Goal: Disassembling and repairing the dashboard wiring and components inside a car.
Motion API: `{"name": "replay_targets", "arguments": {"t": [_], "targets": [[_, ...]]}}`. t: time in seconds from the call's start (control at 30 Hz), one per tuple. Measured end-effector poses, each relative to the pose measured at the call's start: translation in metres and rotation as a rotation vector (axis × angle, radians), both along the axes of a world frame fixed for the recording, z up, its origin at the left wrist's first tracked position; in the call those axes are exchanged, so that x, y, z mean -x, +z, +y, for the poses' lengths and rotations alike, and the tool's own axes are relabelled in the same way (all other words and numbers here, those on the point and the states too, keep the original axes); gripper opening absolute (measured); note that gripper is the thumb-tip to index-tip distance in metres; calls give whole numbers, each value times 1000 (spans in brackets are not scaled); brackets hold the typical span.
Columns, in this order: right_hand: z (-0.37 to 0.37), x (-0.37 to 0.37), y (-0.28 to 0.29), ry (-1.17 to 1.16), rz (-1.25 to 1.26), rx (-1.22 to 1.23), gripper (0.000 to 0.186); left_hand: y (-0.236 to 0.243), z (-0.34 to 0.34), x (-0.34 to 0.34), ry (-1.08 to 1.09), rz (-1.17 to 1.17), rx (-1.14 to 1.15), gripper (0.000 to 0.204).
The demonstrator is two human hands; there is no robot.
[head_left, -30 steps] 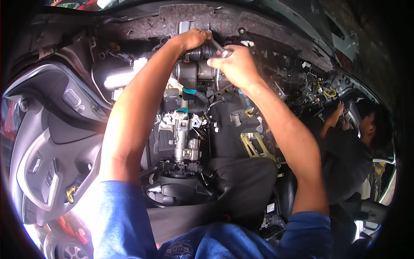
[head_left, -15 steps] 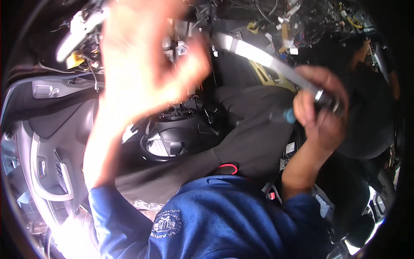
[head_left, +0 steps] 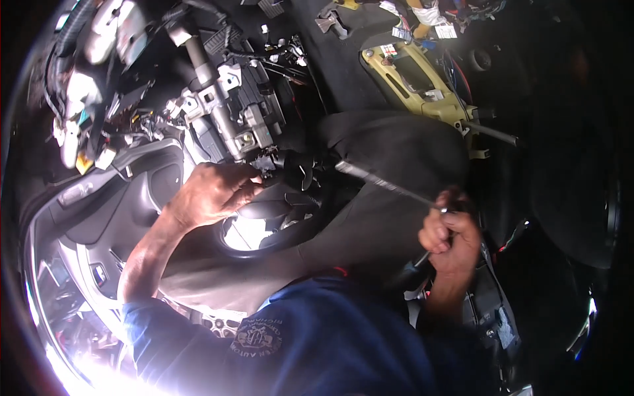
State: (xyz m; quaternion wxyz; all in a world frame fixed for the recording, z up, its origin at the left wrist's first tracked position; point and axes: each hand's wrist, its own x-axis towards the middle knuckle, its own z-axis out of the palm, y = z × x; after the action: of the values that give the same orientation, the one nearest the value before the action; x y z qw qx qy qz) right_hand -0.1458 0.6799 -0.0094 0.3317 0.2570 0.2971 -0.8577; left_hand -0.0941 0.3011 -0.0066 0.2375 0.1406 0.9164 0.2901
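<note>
My left hand is at the near end of the bare metal steering column, its fingers curled in and touching near a small connector-like part. What the fingertips close on is hidden. My right hand is closed round one end of a long chrome ratchet, whose bar points away to the left over my leg. A thin dark shaft sticks out below that hand; its kind is unclear. Below the column, a black steering wheel lies by my lap.
A yellow-green metal bracket stands at the far right of my knee. Loose wiring hangs round the column, and more harness at the far left. The door panel bounds the left side.
My left hand has come down from high in front, blurred, to the column's near end. My right hand has moved nearer and left with the ratchet. The view has shifted, showing the column.
</note>
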Motion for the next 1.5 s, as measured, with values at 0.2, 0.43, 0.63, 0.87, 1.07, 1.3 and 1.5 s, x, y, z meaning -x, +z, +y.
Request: {"name": "replay_targets", "arguments": {"t": [0.2, 0.43, 0.63, 0.87, 1.07, 1.3, 1.5], "targets": [[2, 13, -18, 55, 103, -82, 22, -135, 49, 115, 72, -31, 324, 18], [-6, 23, -15, 102, 1, -123, 20, -366, -70, 171, -162, -182, 656, 27], [-9, 32, -4, 134, -46, -343, 24, -376, -19, 187, 689, -17, 341, 33], [-12, 41, 6, 199, -59, -467, 27, -440, -40, 203, 640, 163, 338, 42], [-12, 52, -2, 392, -42, -295, 22, -446, -88, 230, 484, 116, 105, 38], [-18, 45, 4, 375, -77, -362, 23, -457, -65, 206, 404, 55, -48, 35], [-14, 45, 2, 315, -11, -302, 23, -446, -75, 222, 415, 16, -30, 33]]}}
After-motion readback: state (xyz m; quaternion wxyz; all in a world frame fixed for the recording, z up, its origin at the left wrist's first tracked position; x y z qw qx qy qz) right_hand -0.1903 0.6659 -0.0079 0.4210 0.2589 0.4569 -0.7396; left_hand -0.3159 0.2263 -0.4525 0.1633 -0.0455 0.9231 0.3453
